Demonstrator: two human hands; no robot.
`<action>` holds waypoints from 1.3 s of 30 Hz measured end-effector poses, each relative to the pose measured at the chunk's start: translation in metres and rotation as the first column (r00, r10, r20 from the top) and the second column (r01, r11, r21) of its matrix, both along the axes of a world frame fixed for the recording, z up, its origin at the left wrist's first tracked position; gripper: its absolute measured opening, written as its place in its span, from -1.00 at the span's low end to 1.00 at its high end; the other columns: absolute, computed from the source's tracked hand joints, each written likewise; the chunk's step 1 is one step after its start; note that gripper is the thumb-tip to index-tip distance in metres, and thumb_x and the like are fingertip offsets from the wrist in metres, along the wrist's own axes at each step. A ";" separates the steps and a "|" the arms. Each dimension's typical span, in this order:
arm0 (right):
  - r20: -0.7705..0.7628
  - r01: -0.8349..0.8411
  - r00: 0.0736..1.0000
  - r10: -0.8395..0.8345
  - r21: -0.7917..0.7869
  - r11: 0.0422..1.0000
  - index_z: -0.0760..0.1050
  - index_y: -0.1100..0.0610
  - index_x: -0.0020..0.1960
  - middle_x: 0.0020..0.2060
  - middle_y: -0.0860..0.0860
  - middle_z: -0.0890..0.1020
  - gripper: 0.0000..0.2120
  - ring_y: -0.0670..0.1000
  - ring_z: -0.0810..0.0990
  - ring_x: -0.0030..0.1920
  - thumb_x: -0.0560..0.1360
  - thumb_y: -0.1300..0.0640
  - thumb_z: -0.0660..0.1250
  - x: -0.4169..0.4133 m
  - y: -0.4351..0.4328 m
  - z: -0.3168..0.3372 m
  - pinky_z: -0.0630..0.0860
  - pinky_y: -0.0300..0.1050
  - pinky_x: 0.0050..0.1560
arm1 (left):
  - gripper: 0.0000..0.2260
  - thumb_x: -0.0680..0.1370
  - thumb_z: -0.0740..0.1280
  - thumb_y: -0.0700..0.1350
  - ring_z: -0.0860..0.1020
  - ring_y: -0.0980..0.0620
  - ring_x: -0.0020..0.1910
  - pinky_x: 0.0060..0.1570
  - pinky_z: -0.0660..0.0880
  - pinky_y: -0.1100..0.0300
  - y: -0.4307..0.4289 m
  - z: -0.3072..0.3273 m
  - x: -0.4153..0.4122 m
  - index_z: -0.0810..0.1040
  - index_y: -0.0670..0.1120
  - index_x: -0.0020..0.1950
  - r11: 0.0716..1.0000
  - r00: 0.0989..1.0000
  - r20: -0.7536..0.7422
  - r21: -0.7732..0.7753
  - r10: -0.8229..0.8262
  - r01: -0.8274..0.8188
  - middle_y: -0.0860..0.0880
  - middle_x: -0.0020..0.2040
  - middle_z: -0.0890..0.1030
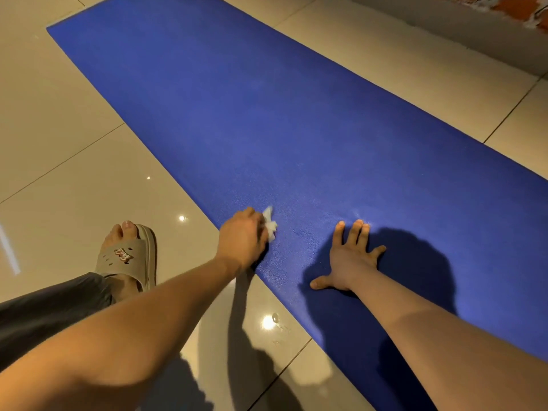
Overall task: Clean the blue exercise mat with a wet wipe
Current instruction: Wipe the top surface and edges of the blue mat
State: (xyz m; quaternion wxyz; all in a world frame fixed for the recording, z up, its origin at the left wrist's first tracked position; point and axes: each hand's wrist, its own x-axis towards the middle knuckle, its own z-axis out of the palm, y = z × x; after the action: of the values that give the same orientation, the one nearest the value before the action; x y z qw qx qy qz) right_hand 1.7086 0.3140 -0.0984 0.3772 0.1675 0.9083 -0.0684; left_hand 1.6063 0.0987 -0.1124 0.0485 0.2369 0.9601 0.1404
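The blue exercise mat point(267, 120) lies flat on the tiled floor, running from the far left to the near right. My left hand point(241, 240) grips a crumpled white wet wipe point(270, 225) and holds it down on the mat close to its left edge. My right hand point(350, 256) rests flat on the mat with its fingers spread, a short way to the right of the wipe. Small wet spots glisten on the mat between the two hands.
Glossy beige floor tiles point(74, 179) surround the mat. My left foot in a beige slipper point(127, 259) stands on the tiles left of the mat. A low grey ledge point(474, 34) with red brick behind it runs along the far right.
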 end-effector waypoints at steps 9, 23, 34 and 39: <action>-0.048 0.013 0.999 -0.014 -0.034 0.999 -0.51 0.18 0.56 0.53 0.31 -0.43 0.49 0.35 -0.43 0.54 0.20 -0.52 0.46 0.005 0.004 -0.004 -0.03 0.60 0.41 | -0.84 0.63 0.28 -0.06 0.57 -0.23 -0.07 -0.12 0.43 -0.02 0.045 0.005 0.045 0.60 -0.10 0.04 0.996 0.969 0.232 0.065 -0.079 0.066 -0.14 0.01 0.59; -0.031 -0.001 1.000 0.003 0.064 0.998 -0.43 0.17 0.60 0.57 0.28 -0.32 0.47 0.32 -0.28 0.59 0.20 -0.52 0.46 0.011 0.064 0.010 0.10 0.44 0.49 | -0.81 0.62 0.28 -0.14 0.55 -0.19 -0.19 -0.21 0.35 0.10 0.033 0.019 -0.038 0.53 -0.05 -0.20 0.950 0.935 0.189 0.038 0.299 -0.311 -0.09 -0.16 0.60; 0.017 -0.005 1.000 0.004 0.068 0.998 -0.48 0.22 0.57 0.54 0.36 -0.34 0.50 0.40 -0.29 0.56 0.20 -0.52 0.46 0.003 0.062 0.003 0.09 0.50 0.45 | -0.85 0.60 0.27 -0.07 0.58 -0.20 -0.05 -0.14 0.53 -0.02 0.054 0.009 -0.004 0.62 -0.06 0.00 0.990 0.971 0.190 0.039 -0.142 0.137 -0.09 0.01 0.56; 0.013 0.008 1.000 -0.008 0.053 0.999 -0.49 0.21 0.56 0.54 0.36 -0.34 0.52 0.40 -0.32 0.56 0.18 -0.51 0.48 0.004 0.063 0.002 0.05 0.52 0.45 | -0.83 0.61 0.31 -0.05 0.56 -0.21 -0.15 -0.21 0.44 0.05 0.043 0.017 -0.072 0.61 -0.12 -0.07 0.966 0.959 0.116 -0.057 0.257 -0.252 -0.12 -0.06 0.61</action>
State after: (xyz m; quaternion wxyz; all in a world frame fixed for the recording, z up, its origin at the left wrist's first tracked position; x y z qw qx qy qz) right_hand 1.7122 0.3768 -0.0969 0.3783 0.1815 0.9066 -0.0448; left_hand 1.5348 0.1422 -0.0957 0.0938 0.1011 0.9806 0.1396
